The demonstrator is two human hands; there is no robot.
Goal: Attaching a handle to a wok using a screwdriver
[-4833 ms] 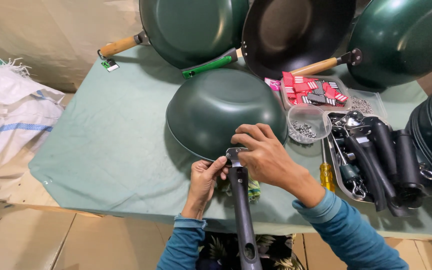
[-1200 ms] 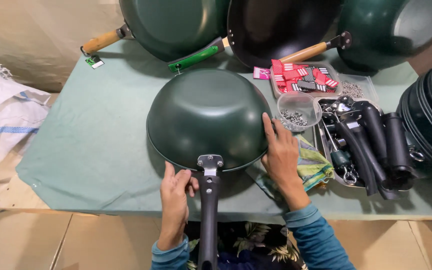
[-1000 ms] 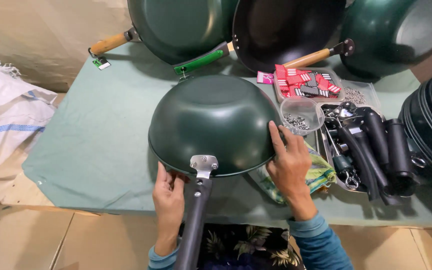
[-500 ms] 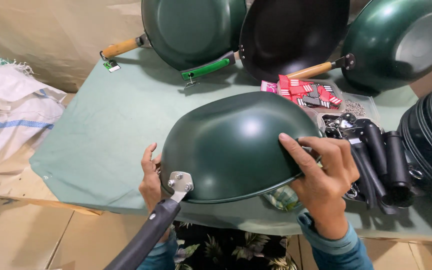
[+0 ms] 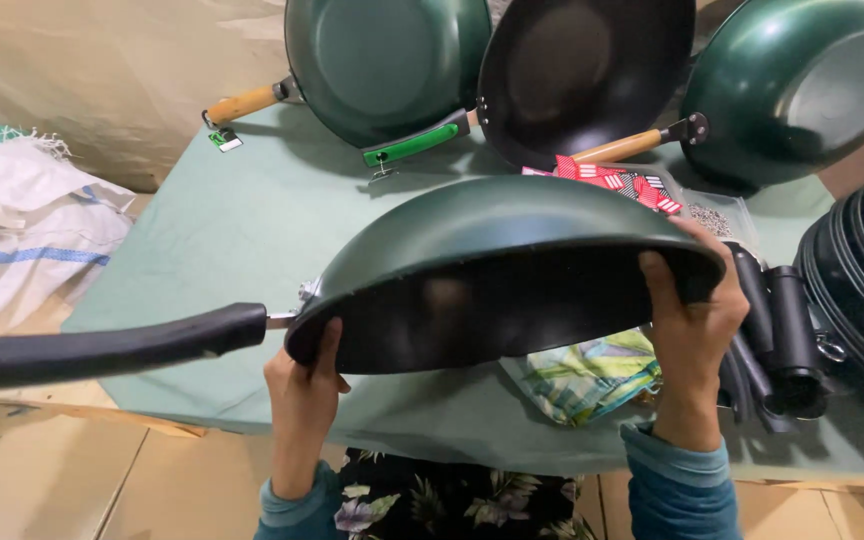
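Both the left hand (image 5: 302, 385) and right hand (image 5: 687, 325) gripped the upturned wok (image 5: 492, 260), handle (image 5: 102, 345) pointing left, above the green-clothed table (image 5: 202, 230).

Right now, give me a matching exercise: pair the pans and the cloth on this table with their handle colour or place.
1. Lifted wok
2. Back left pan
3. Middle black pan
4. Patterned cloth

A. Green handle
B. Black handle, held at the rim by both hands
C. Lying under the lifted wok
D. Wooden handle

Pairs: 1-B, 2-D, 3-A, 4-C
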